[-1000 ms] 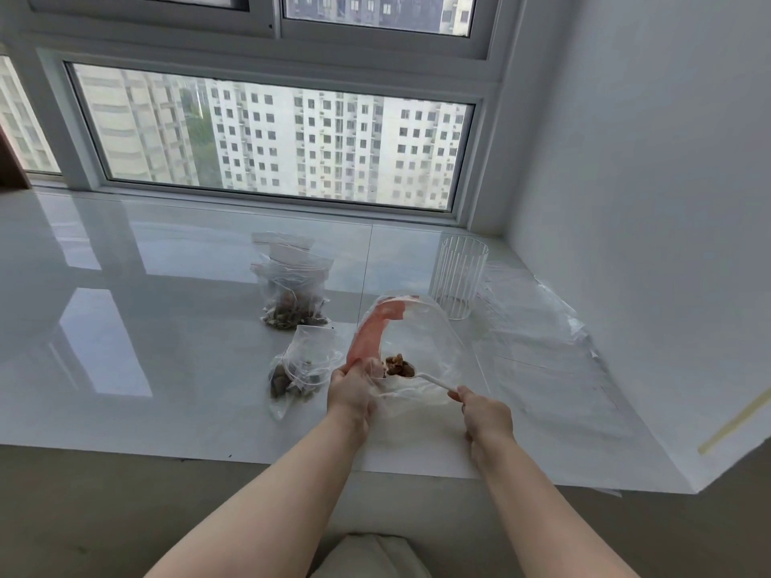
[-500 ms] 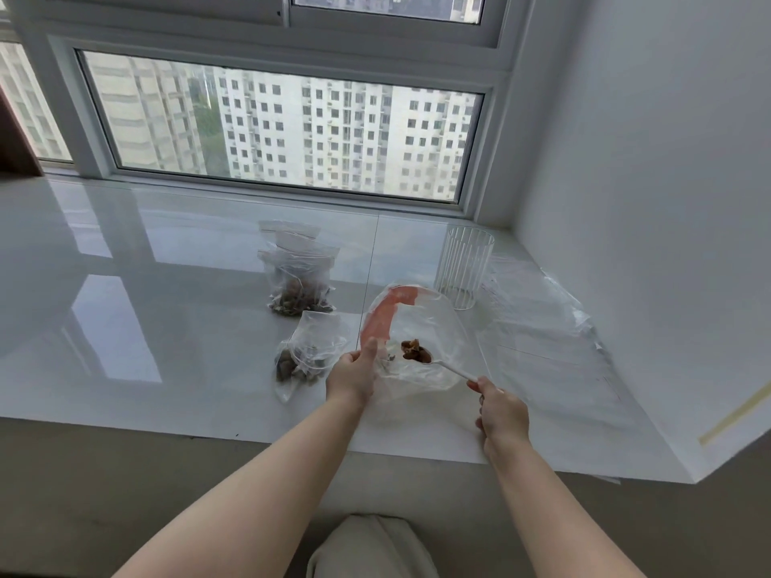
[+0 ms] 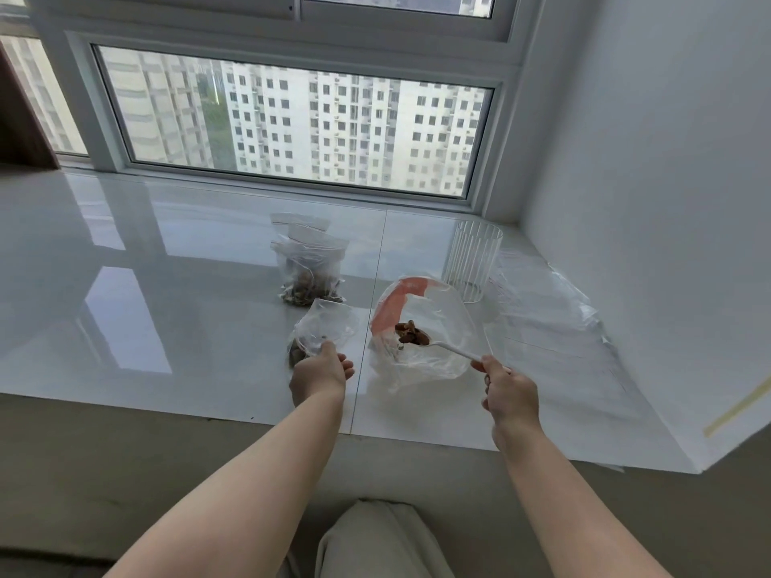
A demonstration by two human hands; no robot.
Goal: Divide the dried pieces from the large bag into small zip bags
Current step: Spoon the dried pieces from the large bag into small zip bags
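1. I am gripping the handle of a white plastic spoon (image 3: 452,349) in my right hand (image 3: 510,392), its bowl loaded with brown dried pieces (image 3: 411,332) inside the mouth of the large bag (image 3: 425,327).
2. I am pinching the near edge of a small zip bag (image 3: 327,327) with my left hand (image 3: 319,375), just left of the large bag.
3. Another small zip bag, filled (image 3: 308,269), is standing farther back, well apart from both hands.
4. I am finding no readable writing; the large bag is showing only a plain red band.
5. Everything is resting on a glossy white tabletop (image 3: 167,285) under a window (image 3: 300,123), with a ribbed clear cup (image 3: 471,260) and flat plastic sheets (image 3: 542,310) near the right wall.
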